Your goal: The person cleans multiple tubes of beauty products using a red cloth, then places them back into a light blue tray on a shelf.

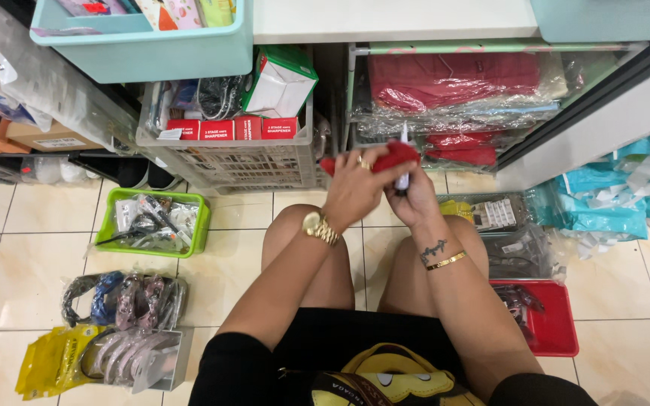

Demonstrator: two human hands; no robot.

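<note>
Working at frame centre, above the bare knees: left hand (353,188) closing around a red cloth (393,157), gold watch (320,227) showing at the wrist. Right hand (414,197) gripping a slim white-and-dark pen-like item (402,179) upright, its tip poking above the cloth; gold bangle (446,261) sitting on that wrist. Cloth and pen-like item being held together, touching, just in front of the shelving.

Crowding the space directly behind the hands: grey plastic crate (227,162), upper centre, carrying a row of small red boxes (233,129) along its front and a green-and-white carton (280,83) tilting above them. Sitting upper left: pale teal bin (144,53). Filling upper right: shelf of red folded fabric in clear wrap (453,86).

Lying on the tiled floor, left of frame: green tray (152,222) holding small wrapped goods; below it, bagged hairbands (126,299) and a yellow packet (50,361). Resting lower right beside the knee: red tray (554,323). Piling at the right edge: teal wrapped bundles (618,195). Standing between these and the hands: wire basket with a keypad-like item (494,214).
</note>
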